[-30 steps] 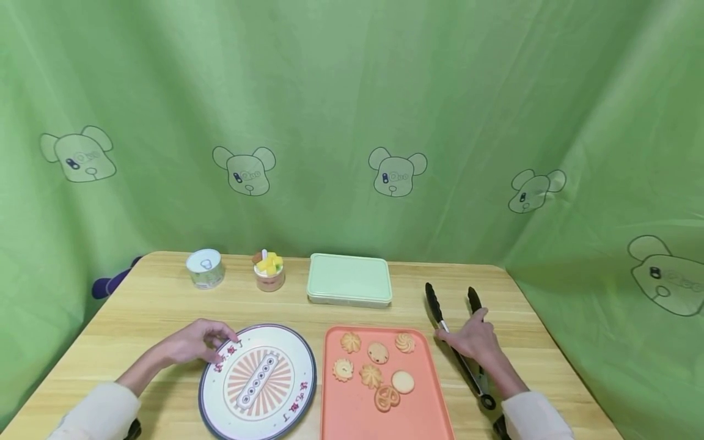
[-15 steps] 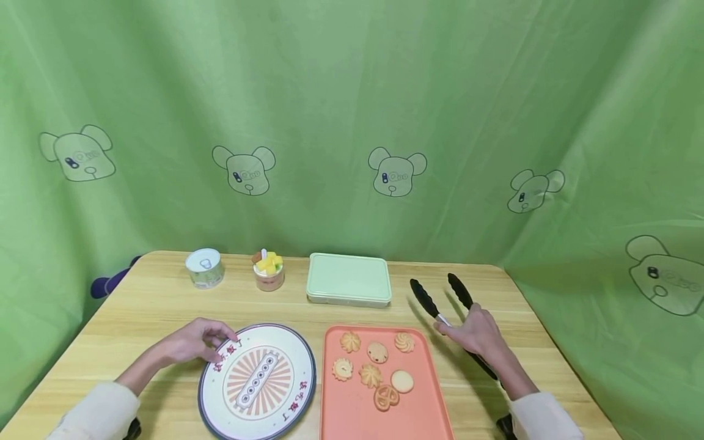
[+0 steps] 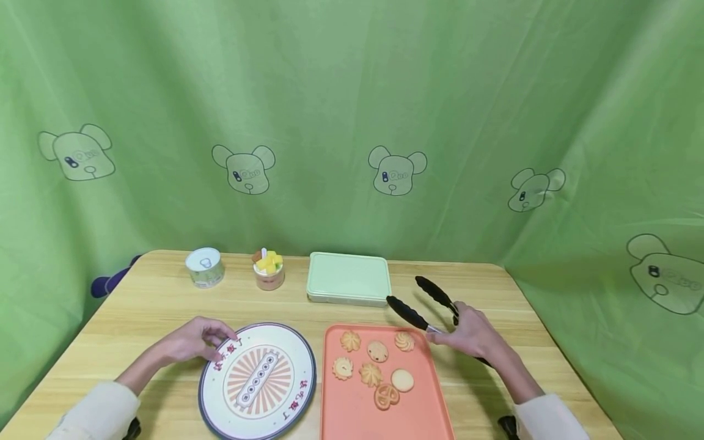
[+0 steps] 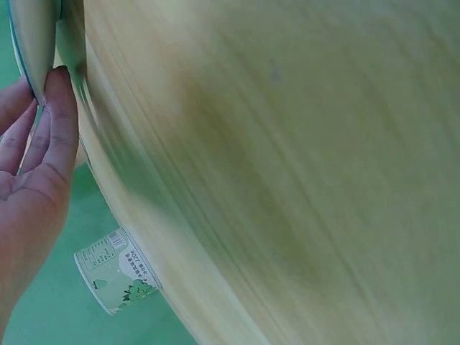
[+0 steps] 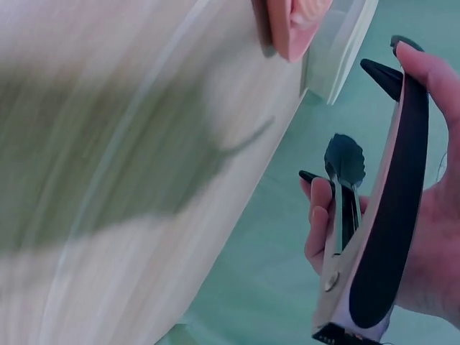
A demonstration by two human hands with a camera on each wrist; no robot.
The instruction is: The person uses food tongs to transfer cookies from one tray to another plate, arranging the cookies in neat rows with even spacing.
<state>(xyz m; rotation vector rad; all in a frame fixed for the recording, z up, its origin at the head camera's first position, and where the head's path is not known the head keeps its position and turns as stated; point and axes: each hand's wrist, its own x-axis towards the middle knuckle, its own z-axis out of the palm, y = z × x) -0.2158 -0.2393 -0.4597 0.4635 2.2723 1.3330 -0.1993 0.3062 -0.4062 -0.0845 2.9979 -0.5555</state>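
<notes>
In the head view my left hand (image 3: 189, 342) is at the upper left rim of a white plate (image 3: 288, 366) with a dark blue edge and red lettering. The left wrist view shows thumb and fingers pinching that plate's edge (image 4: 34, 43). My right hand (image 3: 474, 333) grips metal tongs (image 3: 407, 313) with black tips, raised off the table. Their arms are spread, and nothing lies between the tips. One tip hangs near the far right corner of a coral tray (image 3: 357, 425), where several cookies (image 3: 371, 375) lie. The right wrist view shows fingers on the black-padded tong handles (image 5: 392, 208).
Along the back of the wooden table (image 3: 148, 311) stand a tin can (image 3: 205, 269), a small cup (image 3: 269, 278) with yellow pieces on top and a pale green lidded box (image 3: 349, 278). A green curtain (image 3: 319, 91) hangs behind and at the sides.
My right hand has lifted the tongs off the table and swung their tips left, towards the tray. The left hand and the plate have stayed in place.
</notes>
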